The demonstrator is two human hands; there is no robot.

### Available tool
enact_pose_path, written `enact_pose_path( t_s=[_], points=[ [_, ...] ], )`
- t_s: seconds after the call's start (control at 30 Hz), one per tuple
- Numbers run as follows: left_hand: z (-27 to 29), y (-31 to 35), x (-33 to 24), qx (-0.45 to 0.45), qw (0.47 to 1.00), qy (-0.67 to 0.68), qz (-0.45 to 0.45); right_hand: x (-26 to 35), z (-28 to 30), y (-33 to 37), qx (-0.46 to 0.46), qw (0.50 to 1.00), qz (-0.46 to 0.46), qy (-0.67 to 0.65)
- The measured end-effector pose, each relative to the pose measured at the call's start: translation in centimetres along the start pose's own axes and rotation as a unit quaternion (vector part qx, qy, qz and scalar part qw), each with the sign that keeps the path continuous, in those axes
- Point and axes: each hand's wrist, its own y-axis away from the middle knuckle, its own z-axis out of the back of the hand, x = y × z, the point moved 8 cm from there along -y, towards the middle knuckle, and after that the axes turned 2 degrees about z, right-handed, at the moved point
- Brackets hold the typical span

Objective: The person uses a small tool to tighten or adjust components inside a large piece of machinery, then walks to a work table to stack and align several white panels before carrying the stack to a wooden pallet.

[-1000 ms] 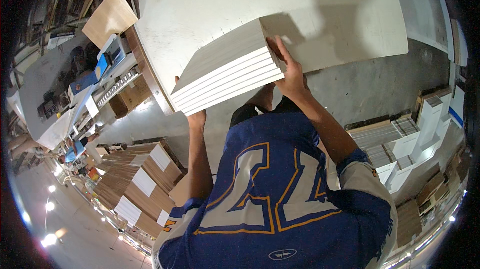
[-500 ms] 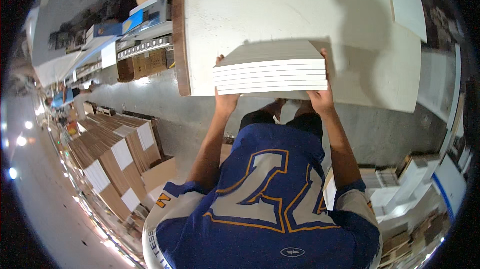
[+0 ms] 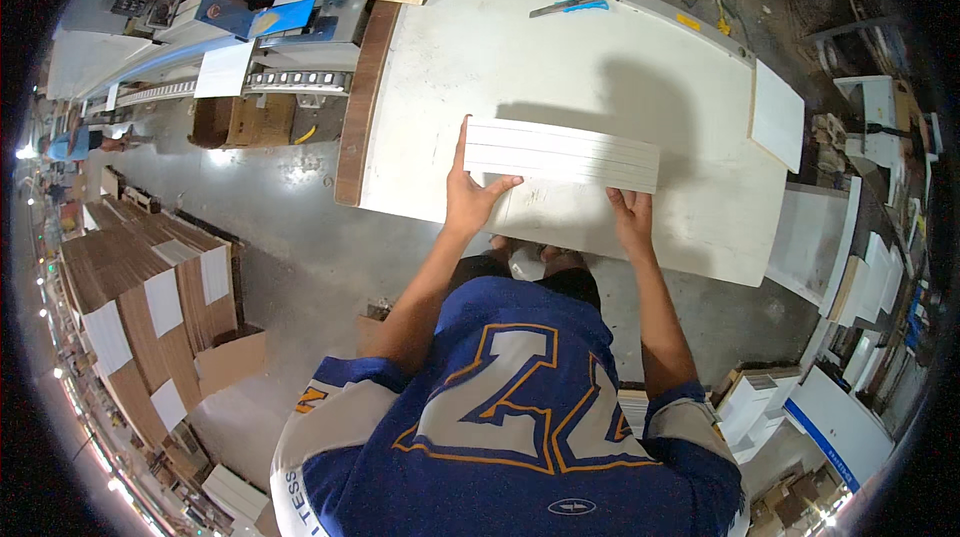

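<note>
A stack of several thin white boards (image 3: 560,153) is held edge-on above the near part of the white worktable (image 3: 440,57), with its right end slightly lower in the picture. My left hand (image 3: 474,199) is closed on the stack's left end, fingers up along the side and thumb across the near edge. At the lower right corner, the fingertips of my right hand (image 3: 632,222) grip the stack; its far side is hidden. Near the table's far edge lies a utility knife (image 3: 570,6) with a blue handle, out of reach of both hands.
A brown strip (image 3: 368,102) edges the table's left side. A white panel (image 3: 777,117) lies at its right corner. On the left are a roller conveyor (image 3: 300,80), an open carton (image 3: 240,122) and piled flat cardboard (image 3: 150,287). White boards (image 3: 750,407) stand at lower right.
The stack has tilted, so its grey upper face no longer shows. My right hand has shifted from its right end to the lower corner. The view has shifted, revealing the table's far edge.
</note>
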Motion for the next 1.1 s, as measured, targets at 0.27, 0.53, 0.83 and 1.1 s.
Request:
enact_pose_path(
  t_s=[0.27,0.53,0.83,1.1],
  points=[
    [2.0,-1.5,-2.4,-0.03,0.981,-0.151,-0.119,1.4,1.5,-2.1,-0.004,0.984,0.019,0.174],
    [3.7,-5.2,0.0,0.094,0.966,-0.229,-0.08,-1.7,3.4,-5.2,0.164,0.904,-0.035,0.394],
    [5.1,-1.5,2.6,0.071,0.945,-0.265,-0.18,-7.6,7.3,-6.9,0.173,0.847,-0.123,0.488],
    [13.4,27.6,8.8,-0.196,0.976,-0.06,0.066,0.2,-12.4,-1.0,0.511,0.814,-0.118,0.25]
  ],
)
